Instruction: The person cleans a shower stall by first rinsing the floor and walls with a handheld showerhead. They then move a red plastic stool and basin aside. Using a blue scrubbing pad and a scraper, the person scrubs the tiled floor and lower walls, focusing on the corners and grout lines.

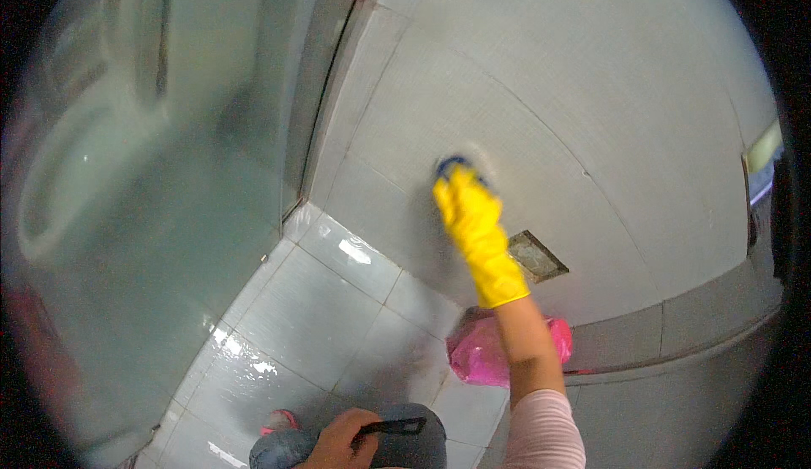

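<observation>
My right hand [467, 203], in a yellow rubber glove, is closed over a dark blue scrubber [452, 165] pressed against the pale tiled wall [498, 64]. Whitish smearing shows around the scrubber. Most of it is hidden under the glove, so I cannot tell whether it is a brush or a pad. Low in the picture my bare left hand [338, 439] is wrapped round a black handle [393, 427] with a long slot at its end. What the handle belongs to is out of sight.
A pink plastic bag or bundle [483, 352] lies below my right forearm. A square drain cover [538, 256] sits near the wall's foot. To the left stands a glass partition [194, 216], with a white oval basin-like fixture [76, 173] behind it. The floor tiles [308, 300] shine wet.
</observation>
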A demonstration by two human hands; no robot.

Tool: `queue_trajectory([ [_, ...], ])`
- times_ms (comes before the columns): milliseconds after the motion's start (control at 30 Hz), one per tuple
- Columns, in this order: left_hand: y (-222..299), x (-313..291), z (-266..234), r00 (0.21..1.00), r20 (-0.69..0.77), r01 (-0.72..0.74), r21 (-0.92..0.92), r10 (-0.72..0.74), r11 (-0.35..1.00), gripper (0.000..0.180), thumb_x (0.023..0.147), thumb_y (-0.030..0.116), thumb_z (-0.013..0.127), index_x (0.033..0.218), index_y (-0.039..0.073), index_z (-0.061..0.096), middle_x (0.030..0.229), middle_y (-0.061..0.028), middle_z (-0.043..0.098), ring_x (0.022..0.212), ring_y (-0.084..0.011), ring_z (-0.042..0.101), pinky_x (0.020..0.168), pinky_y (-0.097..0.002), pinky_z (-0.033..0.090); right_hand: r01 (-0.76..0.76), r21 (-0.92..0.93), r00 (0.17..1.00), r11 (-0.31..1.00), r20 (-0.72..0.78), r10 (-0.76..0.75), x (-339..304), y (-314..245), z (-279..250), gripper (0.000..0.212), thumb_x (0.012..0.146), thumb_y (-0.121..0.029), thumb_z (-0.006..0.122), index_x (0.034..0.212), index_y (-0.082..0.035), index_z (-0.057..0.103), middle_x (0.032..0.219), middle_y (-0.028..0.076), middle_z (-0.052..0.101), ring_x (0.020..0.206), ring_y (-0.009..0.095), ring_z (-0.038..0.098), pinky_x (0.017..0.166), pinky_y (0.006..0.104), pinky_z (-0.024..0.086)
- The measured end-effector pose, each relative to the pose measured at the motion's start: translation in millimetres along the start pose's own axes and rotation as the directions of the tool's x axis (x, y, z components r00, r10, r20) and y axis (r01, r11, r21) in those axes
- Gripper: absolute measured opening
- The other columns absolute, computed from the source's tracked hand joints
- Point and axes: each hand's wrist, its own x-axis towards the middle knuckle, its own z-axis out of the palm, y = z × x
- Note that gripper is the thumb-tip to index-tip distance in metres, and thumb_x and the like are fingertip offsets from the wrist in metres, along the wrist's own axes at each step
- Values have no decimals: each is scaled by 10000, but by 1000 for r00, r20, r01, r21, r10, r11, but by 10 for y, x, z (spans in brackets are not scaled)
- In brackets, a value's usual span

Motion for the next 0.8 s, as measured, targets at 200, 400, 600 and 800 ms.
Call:
queue_trajectory([
  [200,-297,162,40,924,381,-51,76,18,996,264,774,61,516,1036,22,516,947,-173,544,886,-343,542,797,-407,430,-237,328,957,914,-85,279,176,-115,400,335,804,-284,610,1014,-30,547,877,193,602,753,352,583,644,386,473],
  [400,-217,171,-244,921,391,-45,81,9,996,311,776,212,587,1034,48,530,941,-151,556,895,-330,543,789,-398,432,-955,158,276,250,777,565,-2764,-630,1482,400,845,-381,546,1100,-79,483,677,61,572,531,161,516,499,280,413],
  [600,-123,238,-230,910,415,-45,125,-11,991,312,801,270,591,993,28,546,937,-153,574,857,-318,560,748,-383,445,-833,430,-135,-348,452,882,-3998,-79,1820,304,852,-403,531,852,-100,503,546,29,508,382,131,415,335,271,323],
  [800,9,301,-110,890,436,60,180,-134,982,250,759,154,584,966,23,531,933,-179,558,829,-365,529,718,-412,424,-864,393,120,-314,766,631,-3129,-1044,2153,284,843,-393,560,879,-112,530,555,27,509,392,128,428,345,267,333],
])
